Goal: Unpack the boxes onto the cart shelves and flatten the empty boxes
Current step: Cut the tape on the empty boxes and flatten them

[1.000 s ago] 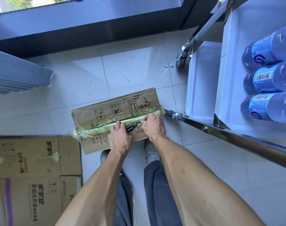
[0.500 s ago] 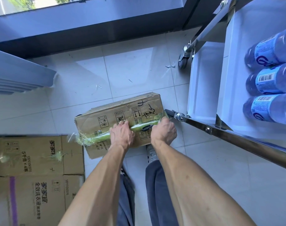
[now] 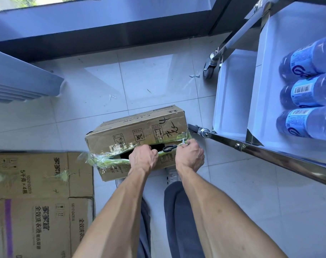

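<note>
A small cardboard box [image 3: 140, 127] with yellowish-green tape [image 3: 106, 162] along its top seam stands on the floor tiles in front of my feet. My left hand [image 3: 143, 159] grips the near flap at the seam's middle, fingers curled into the gap. My right hand [image 3: 190, 157] grips the same flap near the box's right end. The seam is split, showing a dark opening [image 3: 154, 147]. A black loop-shaped handle [image 3: 169, 148] sits between my hands; who holds it is unclear. The box's contents are hidden.
A steel-framed cart [image 3: 270, 151] stands at the right, its white shelves [image 3: 232, 94] holding three blue-labelled bottles [image 3: 307, 90] on the upper level. Flattened cartons [image 3: 37, 183] lie on the floor at the left. White panels [image 3: 19, 84] are stacked at the far left.
The box has shifted towards the cart and tilted. Both hands have pulled the near flap back, so the taped seam has split into a dark gap.
</note>
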`<state>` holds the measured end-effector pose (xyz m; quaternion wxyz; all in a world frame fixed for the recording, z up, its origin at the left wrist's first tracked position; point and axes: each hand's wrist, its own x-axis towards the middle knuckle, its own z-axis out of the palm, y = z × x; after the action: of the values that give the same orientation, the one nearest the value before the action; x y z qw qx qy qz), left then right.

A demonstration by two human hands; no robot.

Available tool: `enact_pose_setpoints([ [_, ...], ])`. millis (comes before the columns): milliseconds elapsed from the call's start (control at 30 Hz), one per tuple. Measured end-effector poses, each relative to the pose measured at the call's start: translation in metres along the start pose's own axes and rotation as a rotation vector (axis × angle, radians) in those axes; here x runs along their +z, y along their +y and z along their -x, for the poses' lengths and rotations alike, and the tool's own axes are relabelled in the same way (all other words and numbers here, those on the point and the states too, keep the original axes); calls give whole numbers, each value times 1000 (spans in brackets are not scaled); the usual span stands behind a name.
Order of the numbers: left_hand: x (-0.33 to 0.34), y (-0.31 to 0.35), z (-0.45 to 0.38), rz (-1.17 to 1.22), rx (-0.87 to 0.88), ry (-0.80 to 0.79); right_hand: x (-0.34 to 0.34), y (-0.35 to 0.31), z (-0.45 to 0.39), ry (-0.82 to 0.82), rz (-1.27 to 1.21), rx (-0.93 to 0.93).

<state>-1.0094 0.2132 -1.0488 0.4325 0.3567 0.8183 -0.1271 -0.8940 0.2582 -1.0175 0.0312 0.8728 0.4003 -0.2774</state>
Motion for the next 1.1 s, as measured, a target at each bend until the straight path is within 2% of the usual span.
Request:
enact_pose_setpoints([
  [167,-2,7,6,-34,-28,-105,-2,13,4,15,-19,-2],
  [300,-7,8,2,-135,-18,-123,0,10,7,-8,-17,-33],
  [367,-11,8,-1,-108,-32,-132,1,2,8,-15,-15,-39],
  [600,-3,15,11,-42,-111,-80,-9,-18,7,90,-147,161],
  [700,3,16,22,-43,-48,45,-7,-18,14,125,-176,151],
  [800,0,15,27,1,22,139,-7,-9,12,92,-146,13],
  [900,-1,16,26,-3,42,126,-9,-4,13,25,-105,-113],
  [1033,10,15,34,-56,63,83,-16,-3,11,-23,-70,-14],
  [1100,10,11,34,-50,133,95,-16,-3,12,-32,-24,-20],
])
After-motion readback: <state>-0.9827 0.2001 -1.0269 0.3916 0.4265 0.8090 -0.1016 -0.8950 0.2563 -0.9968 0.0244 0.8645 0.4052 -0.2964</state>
